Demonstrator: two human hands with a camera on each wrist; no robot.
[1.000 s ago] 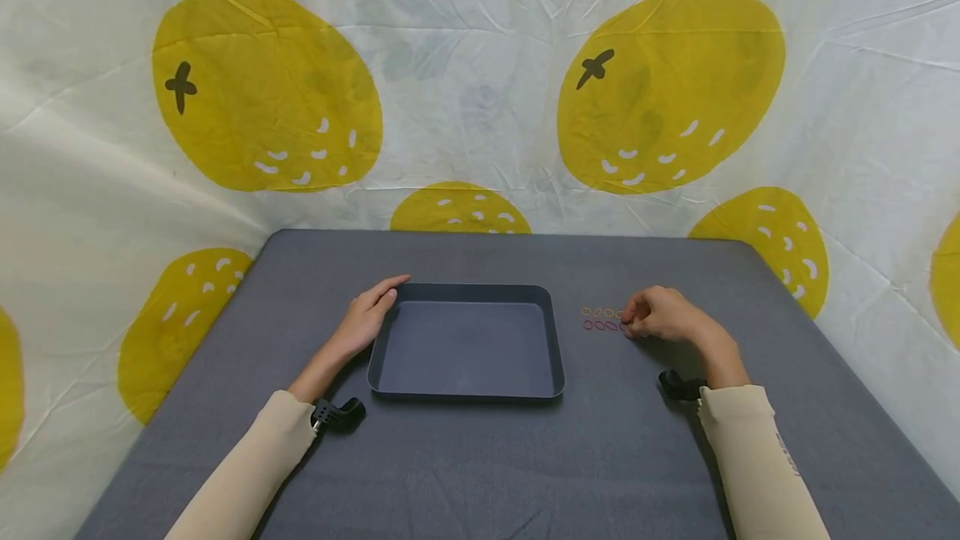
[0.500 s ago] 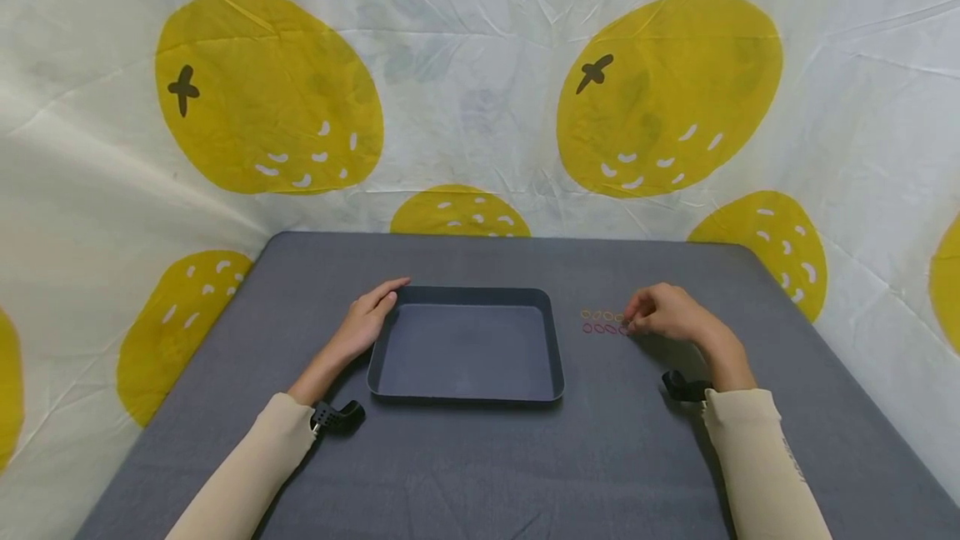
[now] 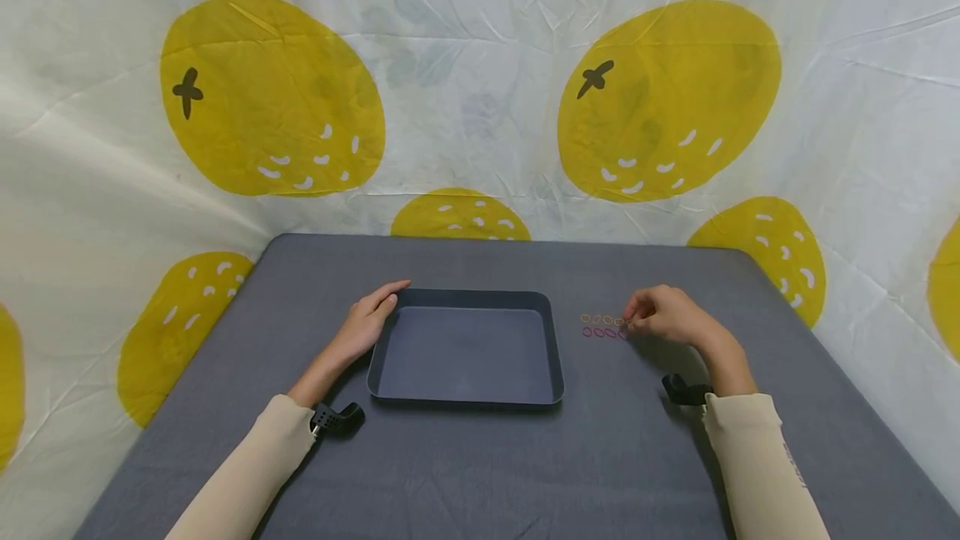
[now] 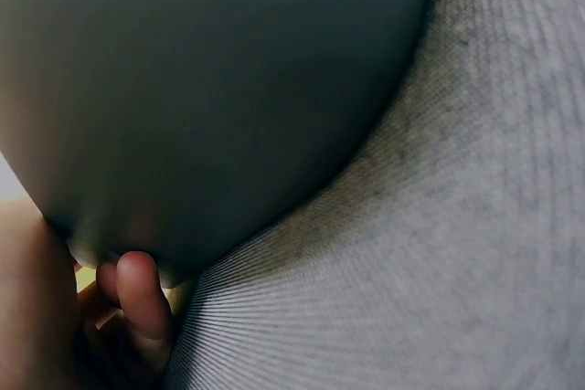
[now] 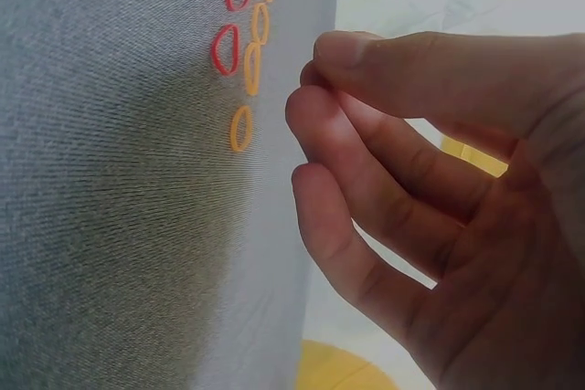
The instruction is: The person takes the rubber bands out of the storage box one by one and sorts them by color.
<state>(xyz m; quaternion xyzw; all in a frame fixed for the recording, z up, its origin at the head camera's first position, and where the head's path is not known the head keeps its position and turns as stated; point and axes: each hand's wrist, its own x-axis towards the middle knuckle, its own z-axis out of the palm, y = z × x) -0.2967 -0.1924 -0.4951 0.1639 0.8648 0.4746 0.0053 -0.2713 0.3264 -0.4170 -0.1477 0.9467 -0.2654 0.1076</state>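
A dark grey rectangular tray [image 3: 467, 357] lies on the table. My left hand [image 3: 363, 325] holds its back left corner, thumb at the rim and fingers outside the wall; the left wrist view shows curled fingertips [image 4: 140, 291] against the tray's outer side. To the right of the tray lie two rows of small rubber bands, orange ones [image 5: 240, 128] behind red ones [image 5: 225, 49]. Over the right end of these rows is my right hand [image 3: 663, 313], fingers curled and thumb tip against the index finger. Nothing shows between those fingertips, and they hide part of the rows.
A grey cloth covers the table [image 3: 465, 473]. Behind and at both sides hangs a white curtain [image 3: 472, 107] printed with large yellow fruit. Each wrist wears a black band-mounted device, the left one [image 3: 339, 419] close to the tray's front left corner.
The head view has tilted slightly, so the whole scene sits a little lower. My right hand has shifted very slightly right, off the row ends. The left hand and tray stay put.
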